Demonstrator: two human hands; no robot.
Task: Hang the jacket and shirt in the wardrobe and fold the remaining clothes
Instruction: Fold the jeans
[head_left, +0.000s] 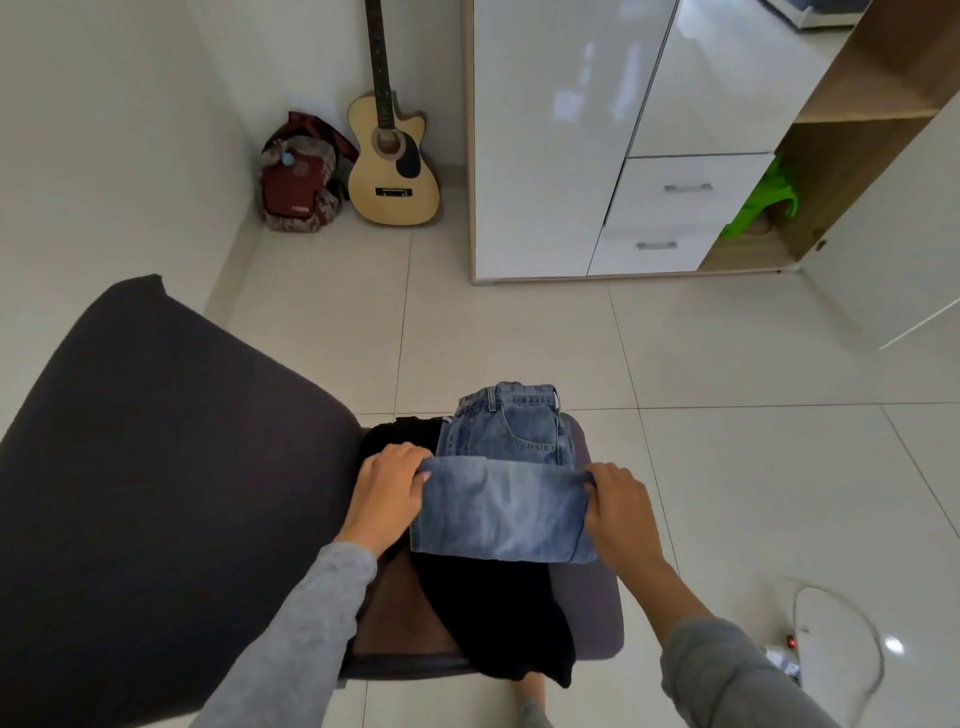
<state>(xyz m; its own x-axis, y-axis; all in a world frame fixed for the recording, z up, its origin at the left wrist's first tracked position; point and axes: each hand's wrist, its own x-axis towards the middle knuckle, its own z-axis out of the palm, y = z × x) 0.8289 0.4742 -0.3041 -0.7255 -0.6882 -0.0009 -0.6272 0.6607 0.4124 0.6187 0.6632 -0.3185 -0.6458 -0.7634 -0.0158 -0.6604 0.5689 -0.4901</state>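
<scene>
Pinching faded blue denim jeans at the two far corners of the folded-up leg panel: left hand on the left corner, right hand on the right, fingers curled over the cloth, set as wide as the panel. Lying dead ahead on a black crumpled garment over the dark grey padded chair seat, long axis straight away from the body, waistband farthest. Equally near both hands. Likely next: carrying both corners forward together toward the waistband.
</scene>
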